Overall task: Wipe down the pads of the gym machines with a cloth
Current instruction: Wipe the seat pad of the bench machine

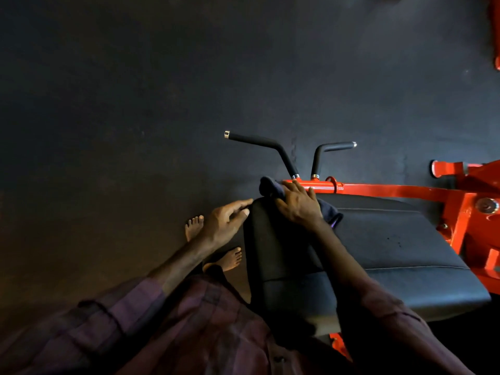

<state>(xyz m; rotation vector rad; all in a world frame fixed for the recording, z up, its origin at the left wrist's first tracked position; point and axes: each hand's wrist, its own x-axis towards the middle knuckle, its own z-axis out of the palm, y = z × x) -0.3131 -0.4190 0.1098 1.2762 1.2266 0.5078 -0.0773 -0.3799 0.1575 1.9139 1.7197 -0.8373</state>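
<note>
Dark cloth (273,188) bunched at the far upper end of the black pad (384,239), partly under the right hand (299,203); a fold of it trails out below the wrist onto the pad surface; cloth's far end overhangs the pad edge beside the red frame bar (378,188). Right hand lies palm down on the cloth, fingers spread and fairly straight, pressing rather than clutching; left hand (223,221) relaxed and holding nothing, fingertips touching the pad's left edge near its upper corner.

Pad: two stitched seams cross it; left side curves down steeply toward the floor (135,104); near end cut off by the person's plaid sleeves (113,315). Right and far edges bounded by the red frame; a bolt head (487,205) sits on the frame at right. Two black-gripped handles (270,147) rise from the bar just beyond the cloth, angled apart.

Open room: wide dark floor to the left and beyond the handles; two bare feet (213,242) stand on it just left of the pad. More red frame at the top right corner, blurred. No containers visible.
</note>
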